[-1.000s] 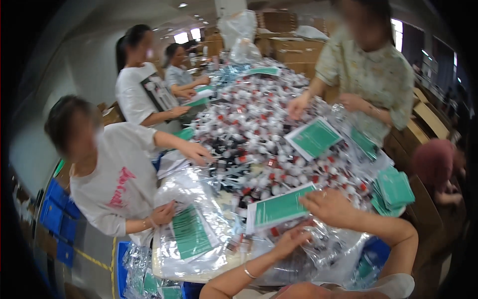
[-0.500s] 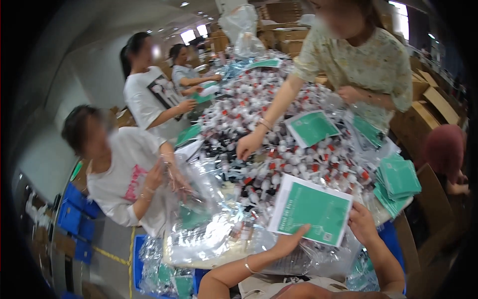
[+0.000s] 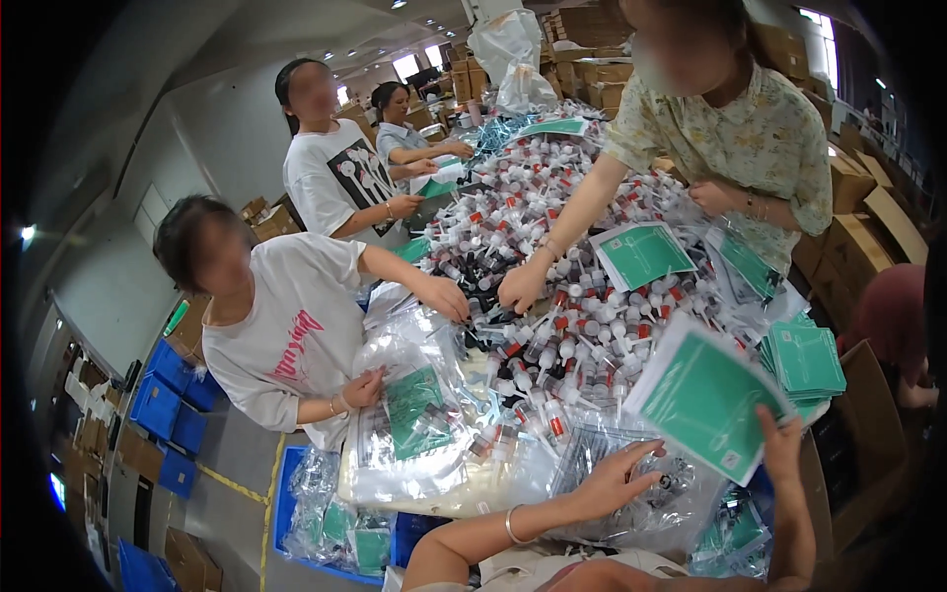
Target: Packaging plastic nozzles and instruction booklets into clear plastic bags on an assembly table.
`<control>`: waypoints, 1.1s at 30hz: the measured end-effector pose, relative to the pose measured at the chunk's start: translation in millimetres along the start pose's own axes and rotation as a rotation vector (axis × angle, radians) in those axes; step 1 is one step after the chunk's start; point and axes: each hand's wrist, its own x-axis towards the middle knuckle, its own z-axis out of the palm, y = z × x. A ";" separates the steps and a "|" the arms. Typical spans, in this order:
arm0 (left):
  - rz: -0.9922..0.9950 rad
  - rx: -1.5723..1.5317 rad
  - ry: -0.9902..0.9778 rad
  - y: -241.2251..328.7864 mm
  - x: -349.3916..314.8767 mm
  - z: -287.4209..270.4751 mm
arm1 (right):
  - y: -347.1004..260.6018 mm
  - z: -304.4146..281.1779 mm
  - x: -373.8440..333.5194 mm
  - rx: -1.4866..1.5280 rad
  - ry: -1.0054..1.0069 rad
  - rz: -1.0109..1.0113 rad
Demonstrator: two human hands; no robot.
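Note:
My right hand (image 3: 782, 439) grips a green booklet (image 3: 705, 400) with white edges by its right side, tilted above the near right of the heap. My left hand (image 3: 619, 481) holds nothing. Its fingers are apart and reach over a stack of clear plastic bags (image 3: 646, 518) at the table's near edge. Just beyond my hands lies a big heap of small bottles (image 3: 552, 360) with white nozzle tips and red or dark parts. A co-worker's hand (image 3: 523, 286) and another co-worker's hand (image 3: 441, 296) reach into its dark-coloured part.
Another green booklet (image 3: 646, 257) rests on the heap, and a pile of green booklets (image 3: 807, 360) is at the right. A bagged green booklet (image 3: 414, 409) lies by the left co-worker. Blue bins (image 3: 288, 493) with filled bags stand below the near edge. Cardboard boxes (image 3: 868, 414) crowd the right.
My left hand has let go of the booklet and moved down toward the bags. My right hand has carried it to the right. The left co-worker's arm now stretches to the heap.

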 end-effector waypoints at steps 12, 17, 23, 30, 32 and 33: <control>0.528 0.731 0.079 52.9 2.1 59.1 | -25.1 -126.9 -102.0 0.033 -0.321 0.482; 0.605 0.995 0.066 54.5 -4.7 90.5 | -17.6 -109.5 -116.7 0.051 0.008 0.280; 0.636 1.075 0.127 49.3 -9.8 106.7 | -13.4 -102.0 -130.2 -0.177 -0.123 0.125; 0.615 1.034 0.097 48.4 -9.5 108.2 | -23.4 -70.8 -124.7 -0.468 -0.292 0.164; 0.624 0.999 0.098 53.3 -11.2 108.0 | -15.5 -64.9 -118.2 -0.298 -0.088 -0.015; 0.623 0.974 0.105 55.0 -11.3 107.1 | -20.0 -58.1 -114.9 -0.274 -0.157 0.110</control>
